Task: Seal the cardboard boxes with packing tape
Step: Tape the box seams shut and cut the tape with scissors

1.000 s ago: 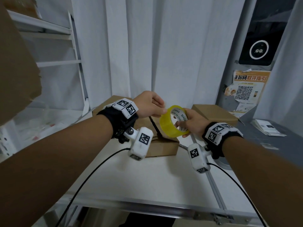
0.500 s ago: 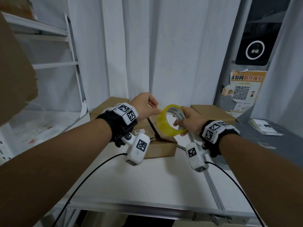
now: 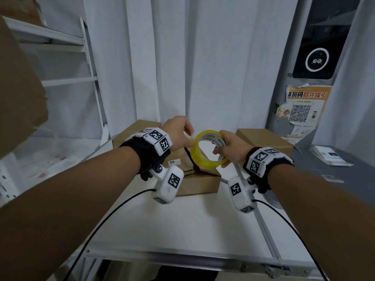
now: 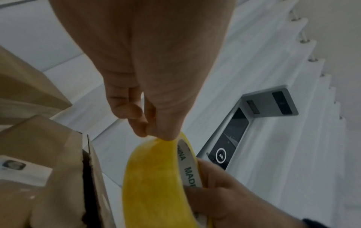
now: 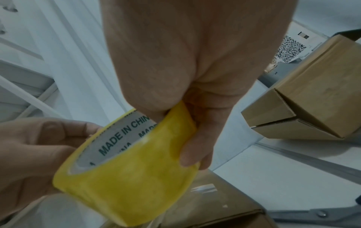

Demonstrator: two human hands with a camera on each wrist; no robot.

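Note:
A yellow roll of packing tape (image 3: 205,154) (image 4: 154,182) (image 5: 132,172) hangs in the air above a cardboard box (image 3: 199,184) whose top flaps stand apart. My right hand (image 3: 231,148) (image 5: 187,86) grips the roll, thumb inside the core and fingers on the outer face. My left hand (image 3: 179,134) (image 4: 152,95) pinches the roll's upper left edge between thumb and fingertips (image 4: 154,132). Whether a free tape end is lifted cannot be told. A second box (image 3: 138,130) lies behind my left wrist, a third (image 3: 261,138) (image 5: 308,95) at the back right.
The boxes stand on a white table (image 3: 182,224) with a metal front rail. Scissors (image 5: 312,214) lie on it to the right of the open box. White shelving (image 3: 60,82) rises at the left, curtains behind, a grey counter (image 3: 345,175) with papers at the right.
Both hands stay on the tape roll in nearly the same spot above the box. The left fingers have shifted slightly along the roll's upper edge.

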